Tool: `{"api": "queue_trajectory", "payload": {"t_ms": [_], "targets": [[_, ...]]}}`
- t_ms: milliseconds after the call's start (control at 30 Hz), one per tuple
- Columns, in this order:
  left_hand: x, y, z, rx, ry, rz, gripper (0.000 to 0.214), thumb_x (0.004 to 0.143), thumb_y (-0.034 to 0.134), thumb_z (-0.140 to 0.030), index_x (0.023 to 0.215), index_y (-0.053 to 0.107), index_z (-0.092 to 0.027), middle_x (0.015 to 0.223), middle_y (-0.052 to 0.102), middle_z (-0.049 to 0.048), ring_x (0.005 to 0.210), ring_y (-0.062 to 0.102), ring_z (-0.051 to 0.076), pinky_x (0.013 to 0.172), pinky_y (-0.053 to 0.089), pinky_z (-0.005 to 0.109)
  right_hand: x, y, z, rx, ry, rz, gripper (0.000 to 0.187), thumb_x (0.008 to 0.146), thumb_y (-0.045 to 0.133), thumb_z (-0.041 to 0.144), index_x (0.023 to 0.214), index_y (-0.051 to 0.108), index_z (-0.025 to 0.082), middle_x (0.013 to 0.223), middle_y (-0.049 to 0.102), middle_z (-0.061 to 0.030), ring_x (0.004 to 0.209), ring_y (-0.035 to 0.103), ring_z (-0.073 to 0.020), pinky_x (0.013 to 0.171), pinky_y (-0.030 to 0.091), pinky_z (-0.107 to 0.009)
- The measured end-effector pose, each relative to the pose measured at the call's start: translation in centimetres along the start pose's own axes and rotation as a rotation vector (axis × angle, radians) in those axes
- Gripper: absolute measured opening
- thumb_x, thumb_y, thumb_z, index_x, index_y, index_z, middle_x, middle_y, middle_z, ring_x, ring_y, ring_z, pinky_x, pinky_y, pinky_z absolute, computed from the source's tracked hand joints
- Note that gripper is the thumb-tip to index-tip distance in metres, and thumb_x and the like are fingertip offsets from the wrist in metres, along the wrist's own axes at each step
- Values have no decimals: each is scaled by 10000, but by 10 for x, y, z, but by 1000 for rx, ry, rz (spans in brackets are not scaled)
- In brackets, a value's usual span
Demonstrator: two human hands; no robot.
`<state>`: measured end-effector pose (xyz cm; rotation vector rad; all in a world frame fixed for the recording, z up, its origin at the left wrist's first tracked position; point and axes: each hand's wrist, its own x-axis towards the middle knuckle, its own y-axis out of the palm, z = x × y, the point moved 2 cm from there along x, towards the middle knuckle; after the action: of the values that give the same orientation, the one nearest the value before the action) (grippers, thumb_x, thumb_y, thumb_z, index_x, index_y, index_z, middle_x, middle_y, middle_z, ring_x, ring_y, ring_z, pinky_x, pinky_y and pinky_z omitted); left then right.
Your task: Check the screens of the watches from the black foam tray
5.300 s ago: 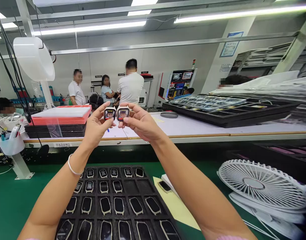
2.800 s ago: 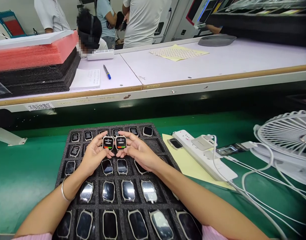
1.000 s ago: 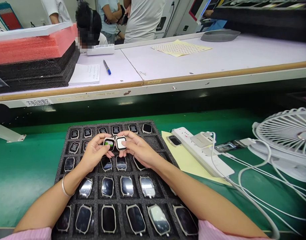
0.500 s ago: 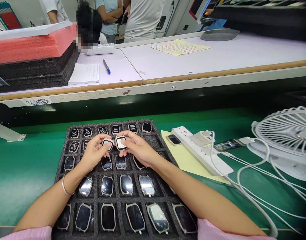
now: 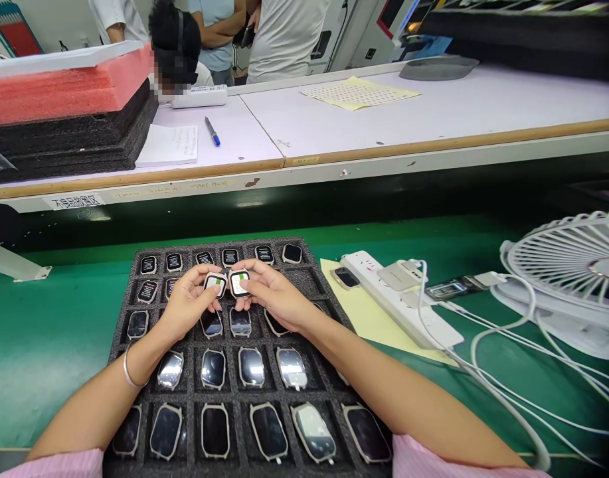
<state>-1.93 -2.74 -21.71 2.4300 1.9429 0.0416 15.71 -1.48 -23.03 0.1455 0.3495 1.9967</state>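
Two smartwatches are occupying the person's hands above a black foam tray (image 5: pixel 113 392), and each grip is clenched. The left hand (image 5: pixel 187 304) is pinching the left watch (image 5: pixel 215 285) between thumb and fingers, and the right hand (image 5: pixel 273 291) is pinching the right watch (image 5: pixel 239 283) the same way, the two cases sitting just beside each other over the tray's upper rows. Both screens are showing a pale display with a green mark, too small to read.

Tray status is reading as follows. The top row is carrying six watches, most of them showing white text on black, and the two leftmost pockets of the next row are showing the same. Pockets beneath the hands are partly hidden, so their state cannot be confirmed. The lower rows are holding watches with dark, glossy screens, and these are making up the larger share of the visible tray.

To the right of the tray, a sheet of yellow paper (image 5: pixel 368 325) is lying on the green surface (image 5: pixel 40 345) beneath a white power strip (image 5: pixel 396 299), with one more watch (image 5: pixel 346 277) resting on the paper and white cables (image 5: pixel 476 338) running toward a white fan (image 5: pixel 558 259)
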Motion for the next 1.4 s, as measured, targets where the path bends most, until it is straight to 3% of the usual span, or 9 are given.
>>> {"api": "queue_trajectory", "payload": {"t_ms": [667, 867, 1000, 1233, 1400], "targets": [[0, 1, 4, -78, -2, 30, 476, 757, 745, -258, 1171, 525, -178, 1107, 583, 94, 648, 646, 110, 565, 534, 202, 1, -1, -3, 14, -57, 11, 442, 747, 701, 157, 1144, 514, 214, 929, 632, -12, 676, 664, -139, 619, 524, -274], [-1, 1, 3, -90, -8, 60, 466, 753, 739, -238, 1163, 525, -180, 1062, 590, 78, 646, 646, 112, 569, 535, 204, 0, -1, -1, 24, 25, -17, 279, 857, 645, 338, 1066, 523, 198, 764, 636, 10, 572, 655, -148, 543, 484, -259], [-1, 2, 4, -105, -21, 65, 479, 739, 747, -230, 1161, 525, -184, 1081, 587, 79, 657, 645, 114, 582, 538, 208, 0, -1, 0, 53, 44, -46, 309, 873, 638, 432, 1046, 533, 199, 712, 628, 15, 544, 646, -155, 530, 475, -262], [0, 2, 3, -121, -25, 65, 509, 708, 757, -195, 1165, 532, -193, 1103, 584, 73, 689, 653, 118, 624, 543, 214, -1, 1, 2, 32, 13, -21, 359, 778, 709, 256, 1082, 525, 201, 799, 651, 8, 598, 657, -146, 566, 478, -259], [-1, 1, 1, -39, -10, 32, 391, 767, 725, -267, 1103, 549, -173, 1016, 599, 56, 624, 626, 102, 557, 515, 198, -2, 1, 2, 13, -2, -3, 352, 767, 701, 236, 1070, 526, 196, 817, 648, 14, 587, 657, -131, 557, 474, -242]]}}
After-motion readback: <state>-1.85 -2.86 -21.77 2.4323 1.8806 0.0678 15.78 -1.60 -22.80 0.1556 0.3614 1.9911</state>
